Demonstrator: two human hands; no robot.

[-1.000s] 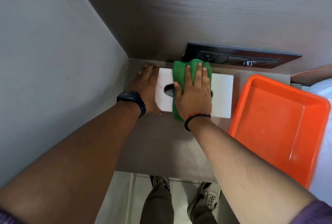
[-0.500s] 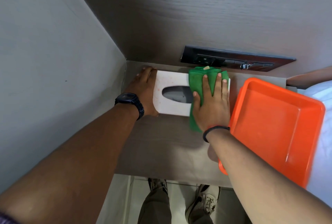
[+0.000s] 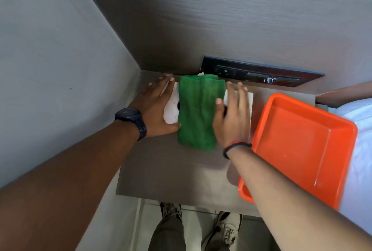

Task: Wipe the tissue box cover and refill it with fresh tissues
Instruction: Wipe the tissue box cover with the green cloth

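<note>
A white tissue box cover (image 3: 170,111) lies on the brown shelf (image 3: 171,170) near the back corner. A green cloth (image 3: 198,110) is draped across its middle and hides most of the dark oval slot. My left hand (image 3: 155,110) cups the box's left end, with the thumb along the front edge. Blurred by motion, my right hand (image 3: 231,118) lies flat on the box's right part with fingers spread. It is beside the cloth, and its thumb is at the cloth's right edge.
An orange plastic tray (image 3: 298,146) sits close on the right and overhangs the shelf's front edge. A dark socket panel (image 3: 259,73) is set in the back wall just behind the box. A grey wall (image 3: 60,69) closes the left side. White bedding (image 3: 360,150) lies far right.
The cloth has shifted from the box's right end back to its middle. My right hand has come off the cloth and now lies to its right. My left hand stays at the left end.
</note>
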